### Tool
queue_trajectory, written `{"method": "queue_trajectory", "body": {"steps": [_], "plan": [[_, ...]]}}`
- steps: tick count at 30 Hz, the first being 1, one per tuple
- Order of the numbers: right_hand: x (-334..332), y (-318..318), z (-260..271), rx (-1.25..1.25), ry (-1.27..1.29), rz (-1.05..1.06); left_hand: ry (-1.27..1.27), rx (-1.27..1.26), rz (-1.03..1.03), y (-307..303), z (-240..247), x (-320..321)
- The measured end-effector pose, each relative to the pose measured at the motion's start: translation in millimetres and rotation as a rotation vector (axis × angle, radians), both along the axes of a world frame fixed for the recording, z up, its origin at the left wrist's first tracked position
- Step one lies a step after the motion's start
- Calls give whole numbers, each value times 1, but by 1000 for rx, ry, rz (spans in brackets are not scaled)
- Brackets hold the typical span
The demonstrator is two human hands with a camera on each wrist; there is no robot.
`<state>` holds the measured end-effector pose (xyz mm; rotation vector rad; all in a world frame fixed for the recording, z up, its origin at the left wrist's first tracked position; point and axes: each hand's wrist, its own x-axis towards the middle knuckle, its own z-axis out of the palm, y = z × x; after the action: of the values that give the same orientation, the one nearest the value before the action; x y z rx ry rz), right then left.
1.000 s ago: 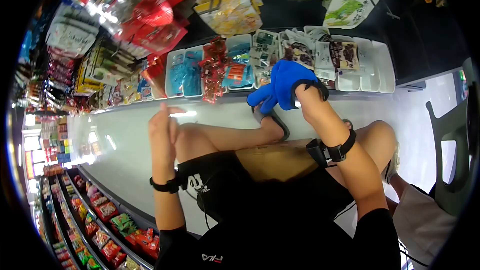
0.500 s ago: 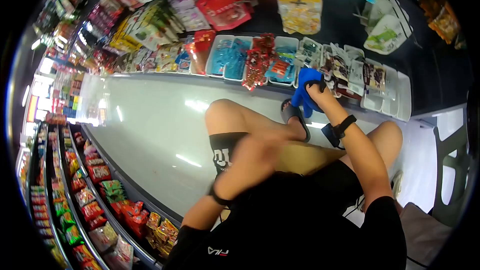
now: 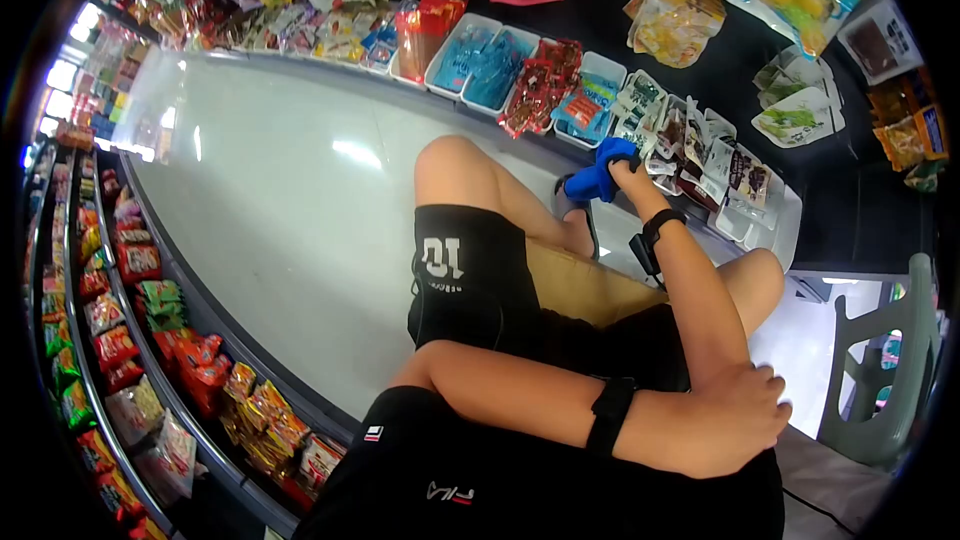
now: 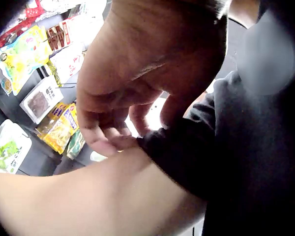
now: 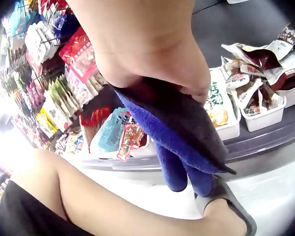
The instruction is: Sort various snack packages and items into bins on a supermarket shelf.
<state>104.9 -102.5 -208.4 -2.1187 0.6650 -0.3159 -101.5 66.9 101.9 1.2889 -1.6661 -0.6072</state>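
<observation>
My right hand (image 3: 625, 175) reaches toward the shelf trays, its fingers hidden in the dark cuff of a blue plush glove (image 3: 598, 172). In the right wrist view the grey lining of the blue glove (image 5: 196, 123) shows, and two blue finger tubes hang down straight. My left hand (image 3: 735, 422) lies across my body at the right upper arm. In the left wrist view that left hand (image 4: 152, 64) has its fingers curled at the hem of the black right sleeve (image 4: 174, 152), pinching the fabric; the fingertips are right at the bare skin.
White trays (image 3: 785, 245) of snack packets line the shelf front, with hanging bags (image 3: 680, 25) above. A green-grey plastic chair (image 3: 880, 370) stands at right. Another snack rack (image 3: 190, 330) curves along the left. A cardboard box (image 3: 580, 285) is between my legs.
My left hand has swung from the left, across my lap, to the right sleeve. The blue glove stays on the right hand near the trays. The head view has turned.
</observation>
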Motion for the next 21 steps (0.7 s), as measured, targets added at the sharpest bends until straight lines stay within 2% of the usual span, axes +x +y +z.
{"method": "queue_trajectory", "body": {"steps": [1, 3, 4, 5, 7, 11, 14, 18, 21], "plan": [[4, -6, -1, -118, 104, 87, 18, -5, 12, -5, -3, 2], [-4, -13, 1, -102, 142, 110, 30, 36, -92, -19, -15, 11], [-4, -17, 5, -157, 235, 111, -27, -161, 264, -16, -25, 17], [-2, -18, 9, -188, 255, 121, -101, -241, 385, -17, -42, 21], [-3, -20, 10, -227, 255, 143, -144, -81, 191, -31, -37, 12], [-2, -23, 12, -263, 246, 167, -63, -227, 0, -6, 5, -17], [0, -27, 12, -291, 230, 183, -27, -300, -5, -5, 11, -4], [1, -30, 11, -321, 185, 211, -114, -260, 83, -28, -27, 15], [1, -27, 20, -341, 112, 223, -149, -266, 4, -11, -1, -15]]}}
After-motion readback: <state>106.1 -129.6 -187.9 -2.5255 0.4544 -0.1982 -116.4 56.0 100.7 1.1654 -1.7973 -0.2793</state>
